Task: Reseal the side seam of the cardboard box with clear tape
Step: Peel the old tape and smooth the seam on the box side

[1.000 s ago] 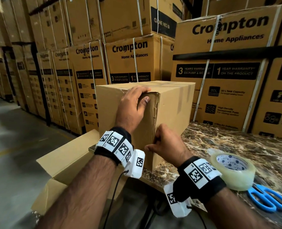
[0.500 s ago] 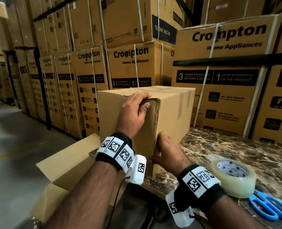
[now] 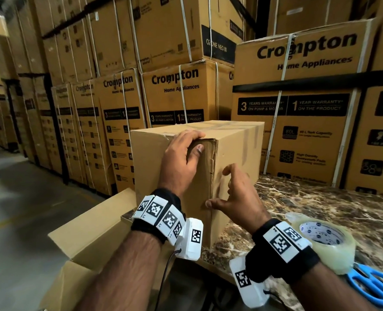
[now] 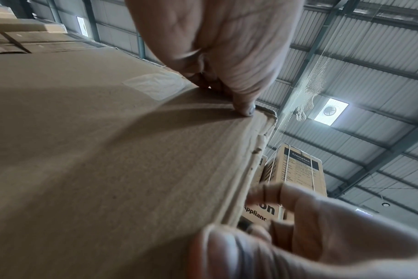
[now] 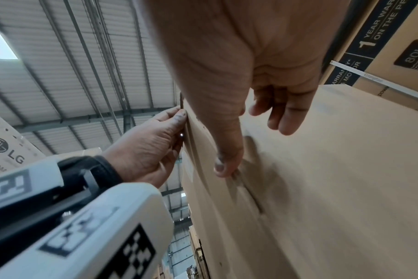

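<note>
A plain cardboard box (image 3: 237,149) stands on the near corner of a marble table (image 3: 320,203). Its frayed vertical side seam (image 3: 213,176) faces me. My left hand (image 3: 186,151) grips the box's top near corner, fingers curled over the top edge and thumb (image 4: 243,109) pressed on the near face. My right hand (image 3: 226,189) is spread beside the seam lower down. Its thumb (image 5: 224,166) touches the cardboard at the seam and its fingers (image 5: 284,117) hover off the right face, holding nothing. A roll of clear tape (image 3: 327,241) lies on the table by my right wrist.
Blue-handled scissors (image 3: 369,286) lie next to the tape roll at the table's near edge. An open cardboard carton (image 3: 85,243) sits below the table on the left. Tall stacks of printed appliance cartons (image 3: 298,108) wall in the back and right; concrete floor (image 3: 11,209) stretches left.
My right hand was curled tight against the lower seam; it has now opened, with fingers lifted off the box and only the thumb touching. The left hand keeps its hold on the top corner.
</note>
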The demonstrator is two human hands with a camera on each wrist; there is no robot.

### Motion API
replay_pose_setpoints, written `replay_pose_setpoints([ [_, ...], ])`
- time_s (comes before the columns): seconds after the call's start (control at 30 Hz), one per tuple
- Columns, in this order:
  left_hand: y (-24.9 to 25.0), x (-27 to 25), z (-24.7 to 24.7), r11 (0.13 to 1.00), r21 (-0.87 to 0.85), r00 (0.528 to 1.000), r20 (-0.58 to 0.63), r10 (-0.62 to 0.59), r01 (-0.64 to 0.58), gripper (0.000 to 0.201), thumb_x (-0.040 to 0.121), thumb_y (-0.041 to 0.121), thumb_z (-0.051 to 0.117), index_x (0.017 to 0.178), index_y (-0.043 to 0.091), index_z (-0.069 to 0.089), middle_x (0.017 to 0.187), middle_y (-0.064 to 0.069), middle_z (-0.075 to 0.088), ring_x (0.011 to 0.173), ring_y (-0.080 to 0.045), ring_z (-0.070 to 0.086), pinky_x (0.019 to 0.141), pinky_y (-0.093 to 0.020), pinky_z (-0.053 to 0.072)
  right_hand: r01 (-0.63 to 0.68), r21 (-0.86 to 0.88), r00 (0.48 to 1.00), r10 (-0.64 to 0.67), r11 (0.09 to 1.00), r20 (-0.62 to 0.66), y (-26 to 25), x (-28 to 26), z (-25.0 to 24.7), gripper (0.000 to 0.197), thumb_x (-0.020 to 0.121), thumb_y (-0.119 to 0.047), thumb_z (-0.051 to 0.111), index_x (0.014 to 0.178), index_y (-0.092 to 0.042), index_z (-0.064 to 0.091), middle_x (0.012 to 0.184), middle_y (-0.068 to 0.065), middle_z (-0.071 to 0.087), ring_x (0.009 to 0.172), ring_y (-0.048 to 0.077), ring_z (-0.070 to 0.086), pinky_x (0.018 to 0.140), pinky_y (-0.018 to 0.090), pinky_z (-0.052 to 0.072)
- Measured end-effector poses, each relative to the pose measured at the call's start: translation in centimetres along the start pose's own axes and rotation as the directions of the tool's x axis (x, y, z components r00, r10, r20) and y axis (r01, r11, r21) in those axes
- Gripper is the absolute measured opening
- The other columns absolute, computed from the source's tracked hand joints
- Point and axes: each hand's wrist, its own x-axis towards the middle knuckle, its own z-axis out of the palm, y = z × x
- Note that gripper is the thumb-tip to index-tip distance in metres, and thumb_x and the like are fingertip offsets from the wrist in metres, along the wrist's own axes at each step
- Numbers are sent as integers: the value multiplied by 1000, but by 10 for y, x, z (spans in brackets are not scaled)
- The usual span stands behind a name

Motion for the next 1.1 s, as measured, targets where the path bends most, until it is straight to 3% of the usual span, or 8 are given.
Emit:
replay_pose_setpoints([
  [0.17, -1, 0, 0, 1000, 6, 1000, -8, 3, -3, 28, 95, 16, 56, 122, 16, 62, 123, 3, 63, 117, -8, 53, 103, -33, 46, 17, 41, 1000, -17, 999, -12, -8, 6, -7, 108, 58, -30, 92, 140, -31, 22, 128, 5, 42, 116, 23, 47, 104, 45, 44],
  [0.33, 0, 1, 0, 1000, 8, 1000, -13, 2, -2, 28, 95, 13, 56, 122, 15, 63, 122, 2, 64, 117, -10, 54, 103, -32, 46, -9, 89, 1000, 11, 996, -18, -10, 13, -9, 120, 58, -27, 92, 147, -38, 13, 140, 8, 35, 129, 27, 43, 111, 50, 38],
  [0.6, -4, 3, 3, 1000, -9, 1000, -29, 10, -11, 30, 94, 7, 52, 120, 16, 64, 120, 2, 64, 116, -10, 56, 102, -34, 47, 62, 74, 990, -52, 995, -131, -21, 36, -27, 103, 64, -32, 88, 145, -36, 24, 125, 2, 44, 117, 22, 48, 97, 49, 49],
  [0.73, -5, 3, 4, 1000, 1, 1000, -25, 0, 0, 31, 94, 6, 52, 121, 16, 64, 121, 2, 64, 117, -10, 55, 103, -34, 47, 82, 73, 986, -70, 994, -152, -26, 44, -34, 92, 69, -32, 85, 143, -36, 31, 127, 2, 45, 116, 22, 49, 98, 48, 50],
  [0.87, -5, 4, 3, 1000, 11, 1000, -18, 3, -3, 32, 94, 5, 52, 122, 15, 64, 122, 1, 64, 117, -11, 55, 103, -34, 46, 136, 36, 980, -129, 990, -149, -28, 53, -39, 83, 71, -28, 83, 141, -37, 39, 139, 3, 42, 131, 22, 38, 110, 43, 39],
  [0.97, -6, 4, 3, 1000, 12, 1000, -12, 14, -14, 32, 94, 6, 53, 123, 15, 63, 122, 1, 63, 118, -11, 55, 103, -35, 46, 263, -14, 960, -263, 965, -99, -25, 54, -43, 66, 75, -27, 81, 134, -31, 51, 148, 2, 38, 137, 19, 32, 112, 34, 26],
  [1.03, -5, 3, 3, 1000, 11, 1000, -17, 21, -21, 32, 94, 6, 52, 123, 15, 63, 122, 2, 63, 117, -9, 55, 103, -33, 46, 348, -3, 935, -347, 938, -80, -22, 55, -46, 56, 75, -29, 80, 126, -25, 58, 137, 0, 51, 128, 16, 43, 112, 39, 36],
  [1.1, -4, 3, 3, 999, 4, 999, -20, 34, -34, 31, 94, 6, 52, 122, 15, 63, 121, 2, 64, 116, -8, 55, 103, -30, 46, 384, 10, 922, -382, 923, -67, -20, 58, -48, 53, 74, -33, 80, 122, -23, 60, 124, -2, 59, 117, 15, 51, 101, 42, 45],
])
